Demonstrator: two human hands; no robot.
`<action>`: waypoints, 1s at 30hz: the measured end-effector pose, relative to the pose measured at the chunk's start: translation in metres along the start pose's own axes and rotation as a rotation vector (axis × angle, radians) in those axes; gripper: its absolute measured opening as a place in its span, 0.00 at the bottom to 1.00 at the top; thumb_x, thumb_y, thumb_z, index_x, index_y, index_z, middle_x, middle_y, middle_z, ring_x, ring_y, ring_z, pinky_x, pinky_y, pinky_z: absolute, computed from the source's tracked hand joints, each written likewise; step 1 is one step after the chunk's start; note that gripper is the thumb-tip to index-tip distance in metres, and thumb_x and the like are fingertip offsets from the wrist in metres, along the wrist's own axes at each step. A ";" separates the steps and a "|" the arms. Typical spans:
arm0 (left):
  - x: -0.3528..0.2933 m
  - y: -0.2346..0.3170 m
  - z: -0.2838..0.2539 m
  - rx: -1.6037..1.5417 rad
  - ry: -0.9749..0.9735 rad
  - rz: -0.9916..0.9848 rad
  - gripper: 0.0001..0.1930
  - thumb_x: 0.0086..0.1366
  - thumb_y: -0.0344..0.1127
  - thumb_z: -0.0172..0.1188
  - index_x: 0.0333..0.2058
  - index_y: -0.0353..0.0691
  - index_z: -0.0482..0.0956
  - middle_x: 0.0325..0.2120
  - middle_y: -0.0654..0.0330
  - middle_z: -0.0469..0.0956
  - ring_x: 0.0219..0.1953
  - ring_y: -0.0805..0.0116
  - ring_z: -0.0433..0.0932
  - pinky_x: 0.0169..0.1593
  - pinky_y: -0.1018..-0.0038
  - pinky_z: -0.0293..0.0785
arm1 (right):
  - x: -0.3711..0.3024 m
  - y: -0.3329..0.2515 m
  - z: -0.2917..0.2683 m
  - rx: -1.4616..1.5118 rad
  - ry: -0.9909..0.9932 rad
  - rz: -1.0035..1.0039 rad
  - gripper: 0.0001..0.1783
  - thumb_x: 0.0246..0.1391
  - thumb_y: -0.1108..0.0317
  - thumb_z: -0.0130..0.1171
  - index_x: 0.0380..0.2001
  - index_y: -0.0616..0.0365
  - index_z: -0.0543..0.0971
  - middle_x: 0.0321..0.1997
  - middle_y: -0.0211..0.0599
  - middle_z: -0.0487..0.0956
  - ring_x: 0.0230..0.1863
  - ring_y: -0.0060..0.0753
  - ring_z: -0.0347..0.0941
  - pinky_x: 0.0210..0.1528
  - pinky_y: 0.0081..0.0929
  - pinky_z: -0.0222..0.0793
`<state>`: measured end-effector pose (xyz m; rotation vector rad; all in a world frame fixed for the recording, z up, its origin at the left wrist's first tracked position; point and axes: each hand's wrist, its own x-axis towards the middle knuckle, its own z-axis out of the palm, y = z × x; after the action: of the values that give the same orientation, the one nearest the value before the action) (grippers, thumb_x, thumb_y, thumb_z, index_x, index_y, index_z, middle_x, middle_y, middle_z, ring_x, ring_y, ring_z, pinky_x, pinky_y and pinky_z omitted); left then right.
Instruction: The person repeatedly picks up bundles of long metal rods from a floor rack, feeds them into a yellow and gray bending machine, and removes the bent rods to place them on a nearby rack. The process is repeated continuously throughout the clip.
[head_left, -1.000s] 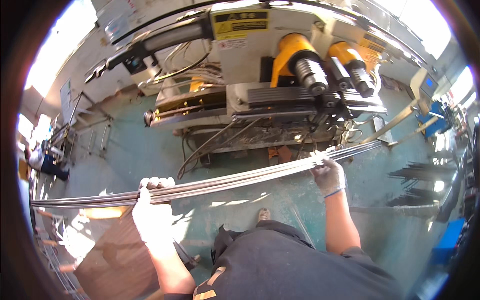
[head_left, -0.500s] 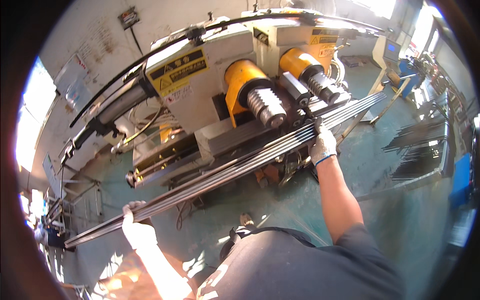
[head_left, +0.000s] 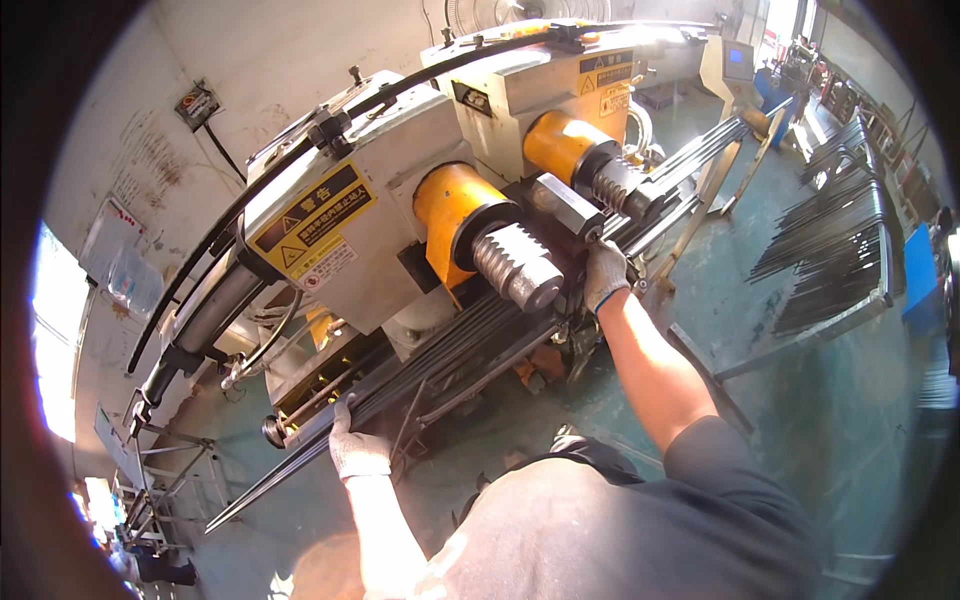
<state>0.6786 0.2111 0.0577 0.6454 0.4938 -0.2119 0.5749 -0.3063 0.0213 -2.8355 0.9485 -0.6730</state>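
A bundle of long, thin grey metal bars (head_left: 410, 365) slants from lower left to upper right, along the front of the machine (head_left: 390, 230) and under its rollers. My left hand (head_left: 360, 450), in a white work glove, grips the bundle near its lower-left part with the thumb raised over it. My gloved right hand (head_left: 606, 272) is closed at the bars just below the hexagonal steel block (head_left: 565, 205); its fingertips are partly hidden. Two yellow housings (head_left: 465, 215) with ribbed steel rollers (head_left: 518, 265) jut out above the bars.
On the right, a low rack (head_left: 830, 340) holds many dark bars. Beyond the machine stands a control panel with a small screen (head_left: 735, 57). A metal frame stand (head_left: 175, 480) is at the left. A curved black rail (head_left: 400, 85) runs over the machine's top.
Both hands have moved the bar bundle away from my body, in against the machine below the rollers. My left hand has shifted right along it; my right hand has moved slightly left.
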 end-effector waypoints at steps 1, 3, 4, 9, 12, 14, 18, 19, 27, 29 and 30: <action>0.001 0.001 0.005 -0.022 0.004 -0.007 0.16 0.79 0.41 0.69 0.54 0.33 0.86 0.59 0.45 0.88 0.62 0.44 0.86 0.73 0.40 0.79 | 0.002 -0.002 0.000 0.042 -0.008 0.023 0.26 0.53 0.78 0.70 0.58 0.56 0.84 0.50 0.44 0.89 0.50 0.48 0.86 0.53 0.38 0.82; 0.019 0.015 -0.011 -0.066 -0.004 0.035 0.20 0.81 0.42 0.65 0.60 0.33 0.83 0.59 0.46 0.87 0.63 0.44 0.85 0.75 0.40 0.76 | -0.004 -0.019 -0.007 -0.012 -0.007 -0.016 0.25 0.53 0.78 0.70 0.56 0.57 0.84 0.49 0.40 0.88 0.50 0.45 0.85 0.53 0.36 0.81; 0.023 0.025 -0.019 -0.029 -0.043 0.065 0.21 0.83 0.45 0.62 0.60 0.32 0.83 0.58 0.46 0.87 0.64 0.44 0.84 0.76 0.41 0.75 | -0.003 -0.018 0.000 0.060 -0.002 0.007 0.24 0.54 0.78 0.70 0.55 0.56 0.84 0.47 0.39 0.88 0.48 0.43 0.85 0.50 0.35 0.81; 0.050 0.053 -0.049 -0.016 -0.094 0.235 0.22 0.85 0.48 0.59 0.57 0.32 0.86 0.56 0.47 0.88 0.62 0.47 0.85 0.74 0.45 0.77 | 0.008 0.017 0.085 1.786 0.268 0.421 0.05 0.74 0.68 0.62 0.46 0.53 0.85 0.35 0.29 0.84 0.30 0.29 0.79 0.34 0.29 0.73; 0.041 0.032 -0.030 0.016 0.006 0.288 0.21 0.85 0.48 0.60 0.55 0.33 0.87 0.55 0.50 0.89 0.61 0.49 0.86 0.73 0.46 0.78 | 0.005 0.005 0.071 1.543 0.272 0.489 0.20 0.80 0.53 0.58 0.37 0.55 0.87 0.32 0.30 0.83 0.29 0.27 0.78 0.33 0.30 0.71; 0.026 0.012 -0.025 0.080 0.035 0.286 0.19 0.84 0.46 0.63 0.55 0.34 0.88 0.55 0.52 0.89 0.61 0.51 0.86 0.72 0.47 0.79 | 0.005 -0.023 0.000 1.558 -0.058 0.779 0.26 0.80 0.46 0.58 0.35 0.56 0.88 0.31 0.31 0.84 0.29 0.26 0.76 0.34 0.30 0.71; 0.015 -0.057 0.022 0.101 -0.137 0.146 0.20 0.84 0.45 0.63 0.54 0.31 0.87 0.55 0.49 0.88 0.61 0.49 0.85 0.72 0.46 0.80 | -0.006 -0.019 -0.033 1.586 -0.011 0.790 0.35 0.81 0.37 0.54 0.35 0.57 0.89 0.33 0.32 0.85 0.28 0.24 0.75 0.34 0.28 0.68; 0.005 -0.069 0.040 0.104 -0.002 0.252 0.21 0.85 0.46 0.61 0.55 0.30 0.86 0.55 0.48 0.87 0.61 0.48 0.85 0.73 0.46 0.78 | -0.010 -0.024 -0.062 1.574 -0.018 0.786 0.29 0.79 0.39 0.62 0.40 0.57 0.86 0.32 0.27 0.79 0.34 0.26 0.77 0.37 0.32 0.73; 0.032 0.015 -0.033 0.030 0.052 0.331 0.20 0.88 0.46 0.55 0.59 0.35 0.85 0.56 0.52 0.88 0.62 0.52 0.85 0.73 0.47 0.78 | -0.087 0.052 -0.010 1.532 -0.096 0.727 0.29 0.81 0.46 0.60 0.59 0.67 0.85 0.54 0.40 0.90 0.55 0.33 0.85 0.63 0.35 0.79; 0.025 0.001 -0.025 0.089 0.038 0.367 0.19 0.87 0.47 0.56 0.59 0.38 0.86 0.55 0.53 0.89 0.61 0.52 0.86 0.72 0.48 0.78 | -0.107 0.061 -0.012 1.481 -0.123 0.772 0.32 0.80 0.45 0.62 0.61 0.69 0.85 0.56 0.43 0.90 0.56 0.35 0.86 0.64 0.36 0.80; 0.025 -0.009 -0.020 0.115 0.028 0.390 0.19 0.87 0.47 0.57 0.59 0.38 0.86 0.56 0.53 0.89 0.61 0.52 0.86 0.73 0.48 0.78 | -0.115 0.064 -0.008 1.501 -0.139 0.781 0.32 0.81 0.44 0.62 0.60 0.68 0.85 0.57 0.42 0.90 0.56 0.35 0.86 0.64 0.38 0.80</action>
<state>0.6897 0.2162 0.0265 0.8440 0.3750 0.1382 0.4538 -0.2899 -0.0292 -1.0825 0.8264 -0.6158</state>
